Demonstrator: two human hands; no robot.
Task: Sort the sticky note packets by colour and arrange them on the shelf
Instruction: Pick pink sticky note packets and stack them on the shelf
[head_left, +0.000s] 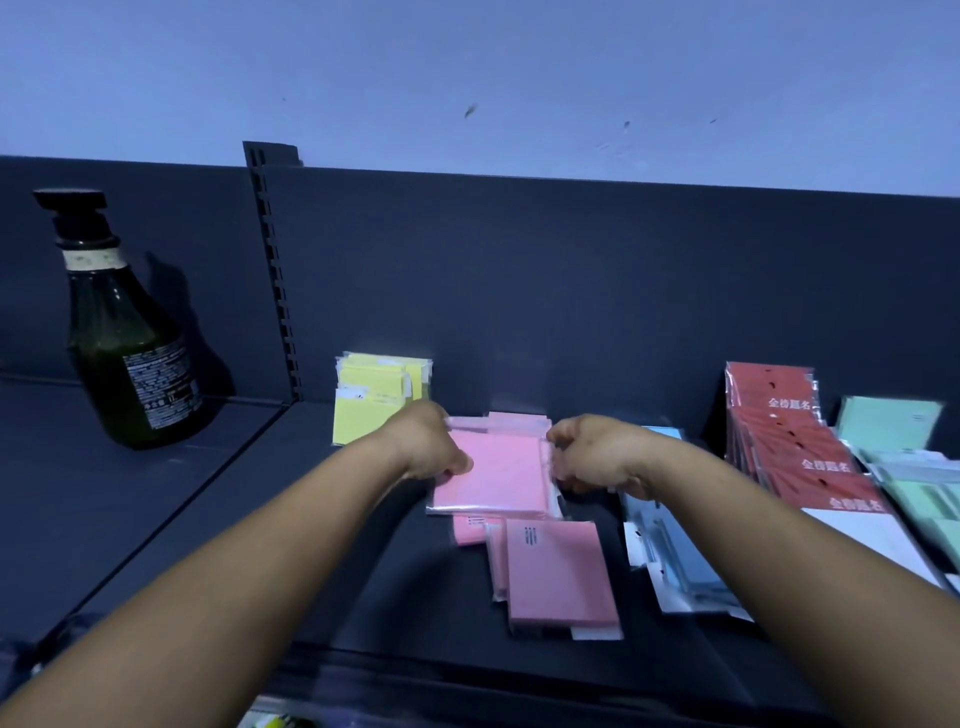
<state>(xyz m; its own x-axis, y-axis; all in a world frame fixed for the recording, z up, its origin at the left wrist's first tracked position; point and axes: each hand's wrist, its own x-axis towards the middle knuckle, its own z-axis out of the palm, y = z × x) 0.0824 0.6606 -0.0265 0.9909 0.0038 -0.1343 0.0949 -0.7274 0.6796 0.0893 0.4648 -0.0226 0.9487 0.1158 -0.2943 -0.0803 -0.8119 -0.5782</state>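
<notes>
**On the dark shelf, both hands gripping the pink stack**

Across a dark blue-grey shelf with an upright back panel of the same colour, sticky note packets are lying in colour groups, and a pale wall is rising behind the panel. The pink stack is sitting at the middle of the shelf, and everything else is placed here from it.

The left hand is curling over the stack's left edge, thumb underneath and fingers on top. The right hand is clamping the stack's right edge in the same way. Just in front of the stack, loose pink packets are lying flat near the shelf's front lip.

Behind and to the left of the stack, yellow packets are leaning upright against the back panel. To the right of it, blue packets are lying partly hidden under the right forearm. Further right, red packets with white lettering are fanning out in a row, and green packets are lying beyond them at the frame's edge.

Well to the left of the stack, past a slotted upright, a dark green pump bottle is standing on the neighbouring shelf section.
</notes>
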